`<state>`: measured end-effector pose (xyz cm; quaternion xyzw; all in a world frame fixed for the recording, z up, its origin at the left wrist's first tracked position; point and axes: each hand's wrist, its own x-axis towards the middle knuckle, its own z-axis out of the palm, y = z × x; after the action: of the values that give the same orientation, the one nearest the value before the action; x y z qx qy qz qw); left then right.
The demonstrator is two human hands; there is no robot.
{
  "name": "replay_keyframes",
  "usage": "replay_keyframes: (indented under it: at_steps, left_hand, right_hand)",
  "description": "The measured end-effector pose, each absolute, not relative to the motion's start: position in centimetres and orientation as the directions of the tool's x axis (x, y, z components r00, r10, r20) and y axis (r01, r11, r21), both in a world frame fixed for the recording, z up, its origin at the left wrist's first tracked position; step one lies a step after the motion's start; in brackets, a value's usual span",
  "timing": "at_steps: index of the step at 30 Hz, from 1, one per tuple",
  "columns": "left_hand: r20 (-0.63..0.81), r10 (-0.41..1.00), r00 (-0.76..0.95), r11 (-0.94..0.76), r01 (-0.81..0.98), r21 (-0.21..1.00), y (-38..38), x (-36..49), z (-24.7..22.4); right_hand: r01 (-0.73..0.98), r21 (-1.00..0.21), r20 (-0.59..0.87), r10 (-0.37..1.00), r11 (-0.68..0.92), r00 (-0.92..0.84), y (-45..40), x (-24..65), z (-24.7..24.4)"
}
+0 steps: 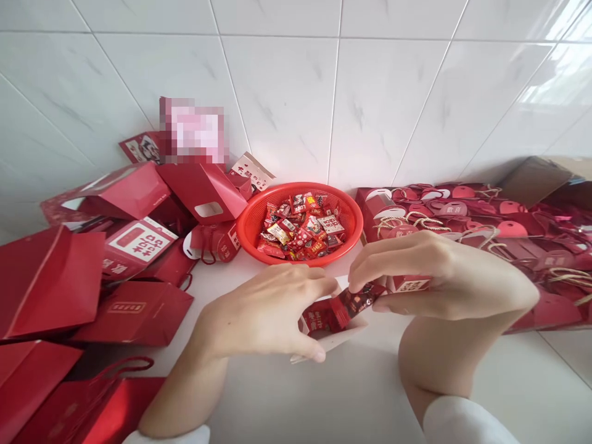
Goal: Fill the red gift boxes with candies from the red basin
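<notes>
My left hand (272,311) is wrapped round the left side of a small open box (340,345), its thumb on the near edge. Inside the box lies a red wrapped candy (322,317). Between the thumb and fingers of my right hand (416,271) is a dark red candy packet (359,300), held over the box opening and touching the red candy. A red box part with a white label (411,284) shows just under my right hand. Beyond both hands, a red plastic basket (354,228) holds several wrapped candies (303,231).
Red gift boxes (134,314) are piled along the left. At the right, a wide container holds many red boxes with round tags and twine handles (541,259). An open cardboard box (536,179) stands behind it. A tiled wall (287,92) rises behind the white table (296,407).
</notes>
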<state>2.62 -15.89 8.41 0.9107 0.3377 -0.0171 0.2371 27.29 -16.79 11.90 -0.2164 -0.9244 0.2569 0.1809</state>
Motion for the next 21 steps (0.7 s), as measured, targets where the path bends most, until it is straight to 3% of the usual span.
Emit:
replay_keyframes:
  at_steps: [13, 21]
  left_hand:
    - [-0.156, 0.571, 0.806, -0.68, 0.571, 0.461, -14.7, 2.3, 8.4]
    - [-0.175, 0.601, 0.78, -0.635, 0.599, 0.487, -14.1, 2.1, 8.5]
  right_hand:
    - [0.495, -0.505, 0.006, 0.576, 0.707, -0.817, -17.1, 23.8, 10.8]
    - [0.553, -0.471, -0.052, 0.605, 0.687, -0.795, -16.9, 23.0, 10.5]
